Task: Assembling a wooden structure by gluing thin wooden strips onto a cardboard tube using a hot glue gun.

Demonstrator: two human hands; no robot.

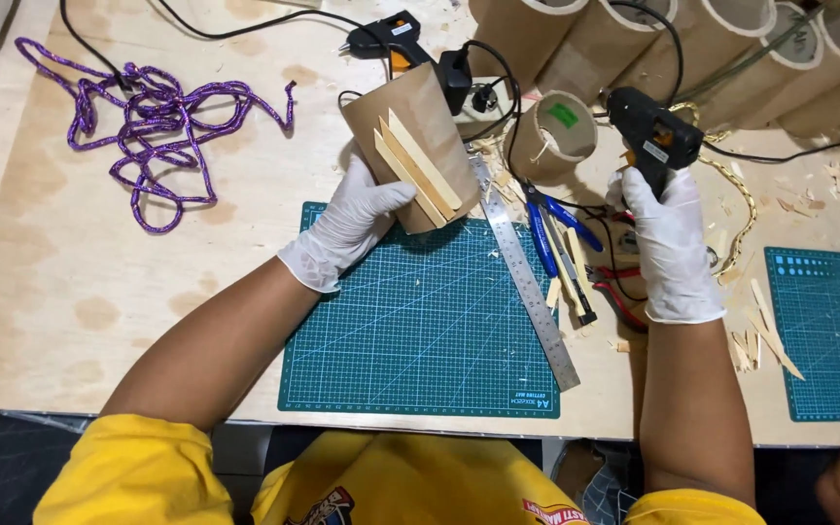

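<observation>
cardboard tube (418, 146) with pale wooden strips (418, 173) stuck on, tilted above the green cutting mat (420, 321).

it looks light, stiff and crushable, best gripped round its bare side; the gloved left hand (352, 222) wraps it there, fingers closed, fingertips hidden behind. the gloved right hand (671, 243) clasps a black glue gun (651, 134), nozzle hard to make out, beside a steel ruler (527, 282).
</observation>
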